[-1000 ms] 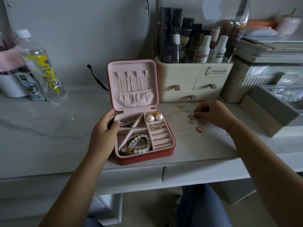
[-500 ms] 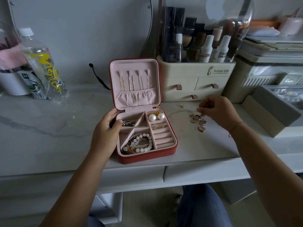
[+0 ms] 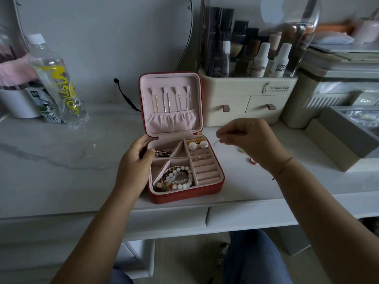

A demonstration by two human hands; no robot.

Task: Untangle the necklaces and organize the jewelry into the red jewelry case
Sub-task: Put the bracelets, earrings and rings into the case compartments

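The red jewelry case (image 3: 184,196) stands open on the white desk, its pink lid (image 3: 170,103) upright with several necklaces hanging in it. Pearl earrings (image 3: 198,144) and bead bracelets (image 3: 177,178) lie in its compartments. My left hand (image 3: 133,167) grips the case's left rim. My right hand (image 3: 252,140) hovers just right of the case, fingertips pinching a thin piece of jewelry too small to identify. A red ring (image 3: 252,160) and a gold piece (image 3: 242,150) lie on the desk, partly hidden under that hand.
A cream cosmetics organizer (image 3: 246,103) stands directly behind my right hand. A grey box (image 3: 344,136) sits at the right and a water bottle (image 3: 59,83) at the back left. The desk's front edge (image 3: 246,201) runs just below the case.
My right hand has lifted off the cluster of rings and moved left toward the case, pinching something small. My left hand stays on the case.
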